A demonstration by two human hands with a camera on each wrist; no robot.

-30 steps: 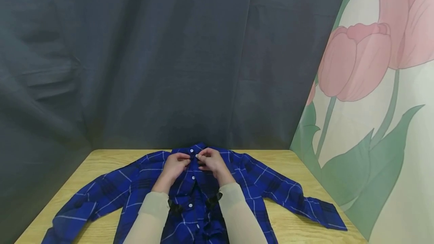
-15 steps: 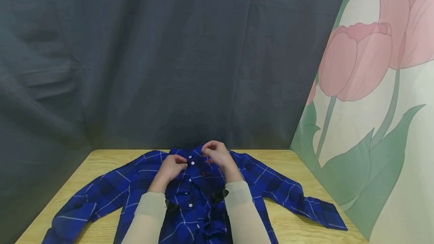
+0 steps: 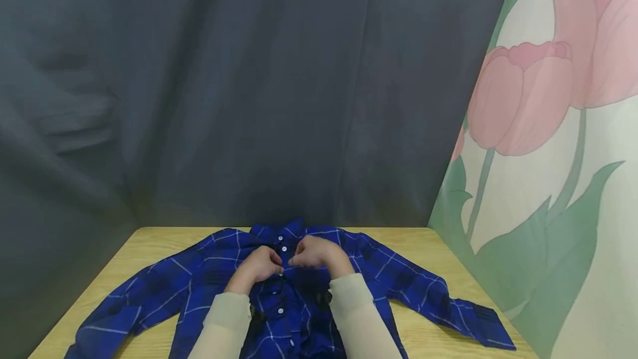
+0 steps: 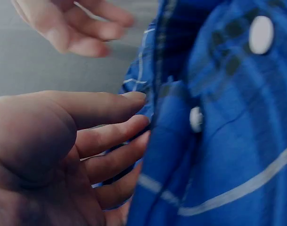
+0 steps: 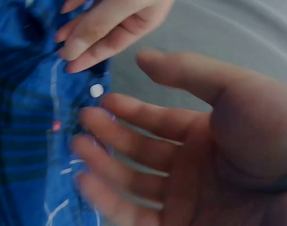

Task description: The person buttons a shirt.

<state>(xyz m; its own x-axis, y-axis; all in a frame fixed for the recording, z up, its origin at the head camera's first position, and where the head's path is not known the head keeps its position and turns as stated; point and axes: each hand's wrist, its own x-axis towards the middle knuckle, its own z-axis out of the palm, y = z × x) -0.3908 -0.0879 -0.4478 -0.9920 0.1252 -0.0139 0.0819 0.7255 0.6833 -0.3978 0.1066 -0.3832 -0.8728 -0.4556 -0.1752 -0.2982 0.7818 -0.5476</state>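
Observation:
A blue plaid shirt (image 3: 209, 270) with white buttons lies front up, its sleeves spread. At the front strip below the collar is my left hand (image 3: 260, 266), its fingertips at the cloth edge near a white button (image 4: 196, 119). In the left wrist view a gap shows between thumb and forefinger, and some fingertips are hidden by the cloth. Across the strip, my right hand (image 3: 315, 252) hovers close to the shirt. Its thumb and fingers (image 5: 129, 146) are spread apart in the right wrist view, with another white button (image 5: 96, 90) beside the fingertips.
The shirt lies on a light wooden table (image 3: 423, 326). Behind it hangs a dark grey curtain (image 3: 249, 98). A wall (image 3: 548, 181) painted with pink tulips stands at the right. More buttons (image 3: 281, 311) run down the shirt front.
The right hand first lifted away from the upper buttons, up and right, then came down lower on the front. The left hand has shifted slightly down and right along the strip.

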